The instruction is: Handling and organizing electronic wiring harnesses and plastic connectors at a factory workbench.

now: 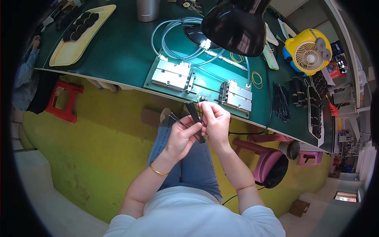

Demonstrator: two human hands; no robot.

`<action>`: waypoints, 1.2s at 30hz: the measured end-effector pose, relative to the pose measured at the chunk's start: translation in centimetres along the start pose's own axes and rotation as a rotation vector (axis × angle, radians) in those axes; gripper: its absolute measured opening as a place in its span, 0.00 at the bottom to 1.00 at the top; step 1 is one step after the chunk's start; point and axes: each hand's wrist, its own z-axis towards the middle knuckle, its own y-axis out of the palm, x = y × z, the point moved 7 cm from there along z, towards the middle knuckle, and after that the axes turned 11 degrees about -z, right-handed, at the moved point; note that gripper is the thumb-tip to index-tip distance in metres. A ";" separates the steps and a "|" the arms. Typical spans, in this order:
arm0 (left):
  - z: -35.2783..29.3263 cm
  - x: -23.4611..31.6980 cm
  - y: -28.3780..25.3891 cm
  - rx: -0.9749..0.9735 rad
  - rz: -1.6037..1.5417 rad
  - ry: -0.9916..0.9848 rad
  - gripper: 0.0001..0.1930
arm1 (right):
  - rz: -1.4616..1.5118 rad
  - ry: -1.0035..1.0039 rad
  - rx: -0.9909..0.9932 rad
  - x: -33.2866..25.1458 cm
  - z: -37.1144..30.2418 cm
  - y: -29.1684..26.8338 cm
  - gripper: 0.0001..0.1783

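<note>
Above my lap, in front of the table edge, my left hand (183, 138) is closed round a bundle of thin black wires (193, 111). A few of the wires fan out to the left of the main bunch. Close against it, my right hand (215, 120) pinches a thin black strand at the bundle's right side; its fingertips partly hide the strand. Just beyond my hands stands a fixture with a left metal block (170, 75) and a right metal block (238, 96) on a base plate. Clear air hoses (164, 37) loop behind the blocks.
A black lamp (237, 29) hangs low over the fixture. Rightward lie more black wires (281, 102), a tray of black coils (314, 112) and a yellow fan (310, 55). A yellow tray (65, 55) lies far left, near another person's sleeve (25, 71). A pink stool (260, 162) stands below.
</note>
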 end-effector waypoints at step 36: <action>-3.3 0.8 1.7 -0.059 0.033 -0.049 0.10 | -0.027 -0.229 -0.233 -1.3 -3.1 -0.1 0.28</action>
